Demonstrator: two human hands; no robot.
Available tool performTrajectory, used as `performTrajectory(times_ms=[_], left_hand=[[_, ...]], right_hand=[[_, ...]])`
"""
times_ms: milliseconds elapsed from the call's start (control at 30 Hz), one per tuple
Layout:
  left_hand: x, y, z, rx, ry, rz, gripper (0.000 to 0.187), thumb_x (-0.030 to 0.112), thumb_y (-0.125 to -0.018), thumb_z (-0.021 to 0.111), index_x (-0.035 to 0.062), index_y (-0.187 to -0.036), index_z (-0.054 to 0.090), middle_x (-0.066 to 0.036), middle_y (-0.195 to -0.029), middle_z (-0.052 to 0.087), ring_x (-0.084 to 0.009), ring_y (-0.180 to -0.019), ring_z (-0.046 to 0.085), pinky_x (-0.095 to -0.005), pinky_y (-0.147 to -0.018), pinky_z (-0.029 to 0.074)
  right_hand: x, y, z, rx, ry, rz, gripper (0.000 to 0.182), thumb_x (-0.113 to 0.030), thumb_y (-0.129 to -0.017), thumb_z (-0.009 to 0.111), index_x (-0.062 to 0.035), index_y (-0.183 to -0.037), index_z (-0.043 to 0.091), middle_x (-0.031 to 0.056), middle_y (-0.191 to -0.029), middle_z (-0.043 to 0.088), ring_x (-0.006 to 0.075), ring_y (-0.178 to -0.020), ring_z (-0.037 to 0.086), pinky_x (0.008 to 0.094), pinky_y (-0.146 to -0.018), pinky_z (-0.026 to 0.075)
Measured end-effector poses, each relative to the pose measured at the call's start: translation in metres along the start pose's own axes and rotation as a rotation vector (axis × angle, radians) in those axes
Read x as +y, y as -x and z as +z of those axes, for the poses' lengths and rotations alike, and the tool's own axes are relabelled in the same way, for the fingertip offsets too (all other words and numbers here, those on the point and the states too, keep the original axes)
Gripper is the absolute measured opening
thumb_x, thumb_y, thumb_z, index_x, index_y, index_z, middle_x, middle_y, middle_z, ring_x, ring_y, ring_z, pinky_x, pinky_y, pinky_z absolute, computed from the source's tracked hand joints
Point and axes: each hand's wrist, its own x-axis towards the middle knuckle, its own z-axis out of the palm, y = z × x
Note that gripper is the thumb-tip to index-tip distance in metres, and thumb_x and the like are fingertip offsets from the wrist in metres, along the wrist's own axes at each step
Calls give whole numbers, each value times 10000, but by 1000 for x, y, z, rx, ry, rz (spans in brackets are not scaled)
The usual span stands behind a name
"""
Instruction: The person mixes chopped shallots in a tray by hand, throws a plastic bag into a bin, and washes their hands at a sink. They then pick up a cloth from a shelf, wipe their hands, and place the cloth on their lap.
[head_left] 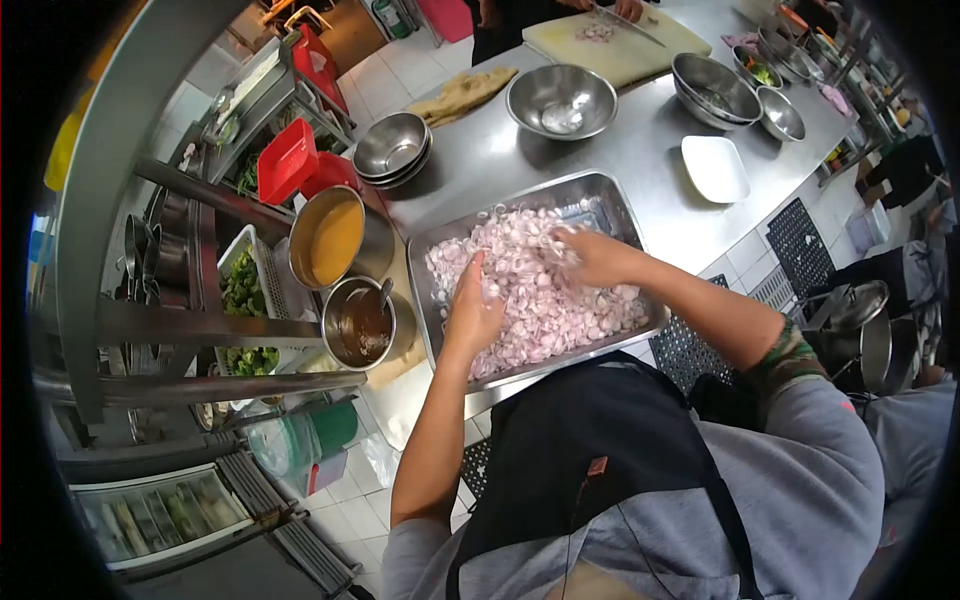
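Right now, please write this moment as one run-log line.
left hand in onion slices | right hand in onion slices, fingers blurred | metal tray under onion slices | white dish beyond tray

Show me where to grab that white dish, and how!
I'd pinch the near rim of the white dish, thumb inside and fingers outside, coming from the near side with the right hand. It sits upright with its rim exposed, and bare table lies in front, while a metal bowl crowds its far side.
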Motion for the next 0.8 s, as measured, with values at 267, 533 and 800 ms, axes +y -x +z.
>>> performTrajectory(times_ms=[267, 533, 800], left_hand=[[17, 12, 49, -35, -607, 98, 937, 267, -662, 820, 99, -1442, 329, -299, -1359, 365, -453, -1231, 411, -479, -1032, 373], [-8, -17, 1, 102, -481, 267, 942, 271, -683, 813, 72, -1446, 298, -308, -1328, 396, -465, -1220, 416, -489, -1042, 348], [0, 22, 26, -16, -537, -120, 1118, 357, -635, 822, 21, -1476, 167, -325, -1353, 352, -465, -1236, 393, -476, -1079, 311]], right_hand=[[-6, 22, 66, 125, 200, 174, 931, -377, -674, 791, -81, -1433, 339, 312, -1348, 396, 468, -1165, 506, 525, -940, 456], [40, 3, 12, 155, 216, -9, 474, -229, -705, 703, 18, -1098, 609, 244, -935, 629, 424, -937, 606, 476, -846, 495], [14, 26, 67, 240, 376, 109, 907, -312, -706, 762, 62, -1405, 321, 299, -1268, 499, 477, -1195, 461, 497, -1028, 392]])
